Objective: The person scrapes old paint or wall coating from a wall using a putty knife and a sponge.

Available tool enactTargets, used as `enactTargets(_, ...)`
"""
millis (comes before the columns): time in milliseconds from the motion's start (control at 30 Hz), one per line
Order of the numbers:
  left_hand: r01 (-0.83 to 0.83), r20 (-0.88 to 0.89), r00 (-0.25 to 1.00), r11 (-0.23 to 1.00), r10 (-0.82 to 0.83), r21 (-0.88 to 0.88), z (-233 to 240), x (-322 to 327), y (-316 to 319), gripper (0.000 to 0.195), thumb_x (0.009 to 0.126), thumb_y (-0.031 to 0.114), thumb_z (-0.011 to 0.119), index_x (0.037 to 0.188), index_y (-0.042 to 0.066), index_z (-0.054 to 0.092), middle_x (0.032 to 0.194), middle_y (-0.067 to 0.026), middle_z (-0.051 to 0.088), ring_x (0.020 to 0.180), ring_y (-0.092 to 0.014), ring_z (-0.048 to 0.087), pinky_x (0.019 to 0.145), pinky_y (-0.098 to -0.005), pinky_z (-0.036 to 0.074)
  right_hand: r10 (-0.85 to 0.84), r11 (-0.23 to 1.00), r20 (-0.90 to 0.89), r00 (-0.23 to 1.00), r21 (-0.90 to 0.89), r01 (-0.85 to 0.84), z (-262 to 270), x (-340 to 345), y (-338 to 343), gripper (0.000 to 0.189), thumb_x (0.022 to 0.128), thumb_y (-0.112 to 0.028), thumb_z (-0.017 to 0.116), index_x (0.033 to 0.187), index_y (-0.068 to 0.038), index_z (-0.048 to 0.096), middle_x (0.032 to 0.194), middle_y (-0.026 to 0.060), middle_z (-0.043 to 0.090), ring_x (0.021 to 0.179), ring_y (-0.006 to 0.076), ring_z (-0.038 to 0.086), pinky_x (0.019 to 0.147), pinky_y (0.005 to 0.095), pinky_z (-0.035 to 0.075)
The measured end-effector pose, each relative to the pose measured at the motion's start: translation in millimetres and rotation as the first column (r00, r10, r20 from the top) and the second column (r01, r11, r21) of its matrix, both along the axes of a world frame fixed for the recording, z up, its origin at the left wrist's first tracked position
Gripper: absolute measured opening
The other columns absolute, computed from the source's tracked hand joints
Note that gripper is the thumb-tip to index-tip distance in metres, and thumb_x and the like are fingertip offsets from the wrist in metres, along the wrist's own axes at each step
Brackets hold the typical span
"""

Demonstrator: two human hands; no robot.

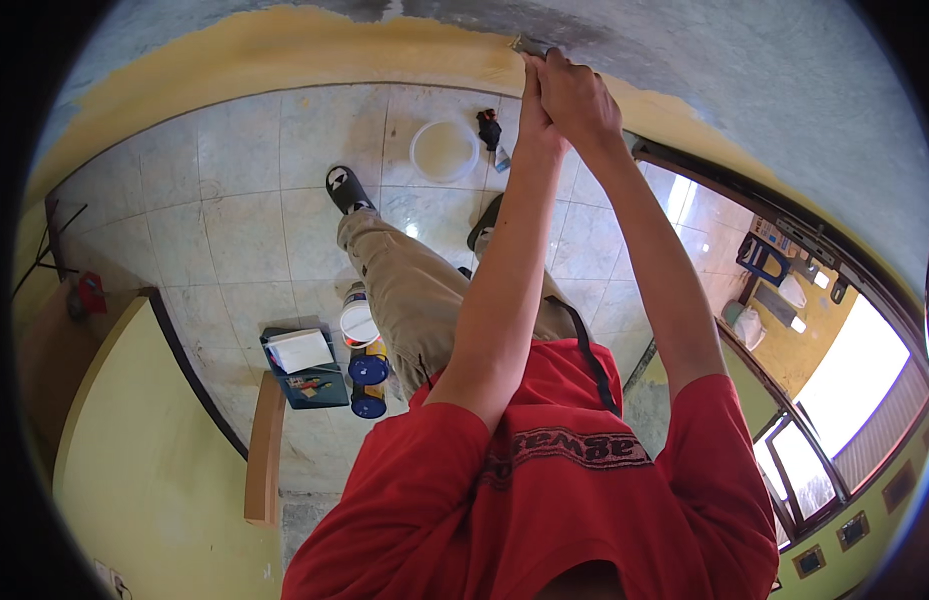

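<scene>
At the top, my right hand (584,97) is closed around a scraper-like tool (526,46), most of it hidden by the fingers. Pressed against it, my left hand (538,109) has its fingers up at the same tool. The tool's end touches the wall where yellow paint (434,49) meets a bare grey surface (704,60). The paint's edge is ragged. Below on the tiled floor lie a round translucent plastic lid or tub (444,151), a black and orange item (488,129) and a small tube (502,159).
Beside my legs stand a white bucket (359,322), blue-lidded cans (369,370) and a dark teal case (314,390) with papers. A partition wall (157,450) with a wooden ledge (263,457) is at left. A doorway frame (734,195) and window (806,465) are at right.
</scene>
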State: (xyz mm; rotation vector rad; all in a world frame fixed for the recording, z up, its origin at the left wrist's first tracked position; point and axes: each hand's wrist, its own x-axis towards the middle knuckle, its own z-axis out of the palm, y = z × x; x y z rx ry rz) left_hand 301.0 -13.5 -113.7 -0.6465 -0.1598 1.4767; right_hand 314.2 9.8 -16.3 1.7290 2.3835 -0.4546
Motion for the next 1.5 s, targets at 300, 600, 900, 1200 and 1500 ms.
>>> enactTargets(300, 0.172, -0.121, 0.976, 0.98, -0.184, -0.103, -28, -29, -12, 0.028, 0.092, 0.041, 0.058, 0.096, 0.015, 0.065, 0.089, 0.0014, 0.066, 0.083, -0.013, 0.061, 0.074, -0.0257, 0.051, -0.148, 0.989, -0.159, 0.976, -0.009, 0.148, -20, -7, -15, 0.037, 0.098, -0.035, 0.04, 0.092, -0.001, 0.052, 0.083, 0.0271, 0.064, 0.082, 0.0426, 0.065, 0.064, 0.0529, 0.053)
enactTargets(600, 0.038, 0.068, 0.997, 0.999, -0.037, -0.012, -4, -8, -1, 0.034, 0.09, 0.048, 0.058, 0.092, 0.015, 0.064, 0.089, 0.0011, 0.066, 0.084, -0.014, 0.062, 0.076, -0.0316, 0.052, 0.028, 1.0, -0.013, 1.0, 0.001, -0.027, 2, -9, 0, 0.036, 0.097, -0.034, 0.042, 0.09, 0.0, 0.053, 0.082, 0.0261, 0.065, 0.079, 0.043, 0.065, 0.064, 0.052, 0.053)
enactTargets(900, 0.205, -0.053, 0.976, 0.976, -0.209, -0.071, -22, -34, -6, 0.03, 0.09, 0.047, 0.059, 0.097, 0.018, 0.065, 0.087, 0.0026, 0.066, 0.084, -0.014, 0.062, 0.079, -0.0318, 0.052, -0.055, 0.996, -0.191, 0.98, 0.056, 0.067, -13, -9, -7, 0.027, 0.093, -0.027, 0.047, 0.088, -0.002, 0.057, 0.077, 0.0281, 0.063, 0.076, 0.0469, 0.062, 0.063, 0.055, 0.049)
enactTargets(1200, 0.228, 0.008, 0.973, 0.954, -0.231, -0.193, -13, -46, -1, 0.03, 0.086, 0.047, 0.064, 0.091, 0.017, 0.065, 0.087, 0.0019, 0.067, 0.084, -0.015, 0.064, 0.077, -0.0333, 0.053, 0.004, 0.997, -0.141, 0.99, -0.08, -0.015, -4, -20, 2, 0.032, 0.097, -0.032, 0.043, 0.098, -0.006, 0.062, 0.088, 0.0263, 0.065, 0.085, 0.0446, 0.063, 0.071, 0.0534, 0.051)
enactTargets(1500, 0.197, 0.09, 0.979, 0.969, -0.186, -0.148, -20, -28, 4, 0.029, 0.091, 0.044, 0.059, 0.101, 0.018, 0.065, 0.094, 0.0024, 0.068, 0.091, -0.013, 0.063, 0.082, -0.0314, 0.052, -0.013, 1.0, -0.14, 0.99, 0.002, 0.013, -5, -15, 3, 0.031, 0.095, -0.031, 0.046, 0.092, -0.003, 0.059, 0.08, 0.0272, 0.063, 0.078, 0.0474, 0.061, 0.068, 0.0535, 0.049)
